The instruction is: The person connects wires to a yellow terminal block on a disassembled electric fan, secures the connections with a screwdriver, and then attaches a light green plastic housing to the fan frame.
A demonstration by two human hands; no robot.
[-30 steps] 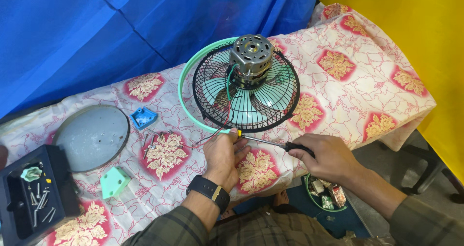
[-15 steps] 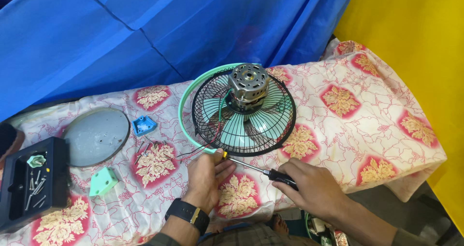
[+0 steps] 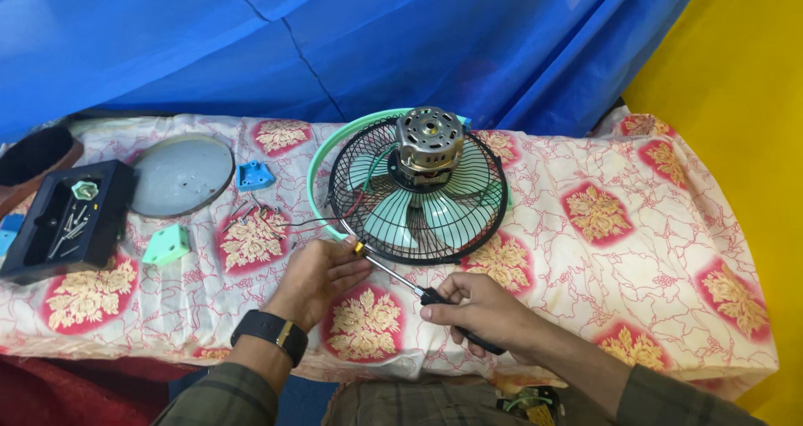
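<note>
Blue tarpaulin (image 3: 251,41) hangs behind our worktop (image 3: 636,250), which is covered in a floral cloth of cream and red.

On it lies the fan (image 3: 418,196), face down, its black wire guard (image 3: 468,225) uppermost with the bare motor (image 3: 428,141) standing on top and the pale green blades beneath.

Our right hand (image 3: 481,313) is closed round the black handle of a screwdriver (image 3: 401,282). Our left hand (image 3: 322,275) pinches the shaft close to its tip, thumb and forefinger nearly shut on it. That tip sits at the near rim of the guard, just beyond the left fingers (image 3: 351,254), touching or all but touching the wire; we cannot tell whether it is seated in a screw.

We judge that the tip could slip off the rim and jab the left fingers, since they sit so close. Red and black wires (image 3: 301,221) trail beside the tip and might be nicked. Loose screws (image 3: 251,217) lie nearby on the cloth and could roll away if we jolt the fan.
</note>
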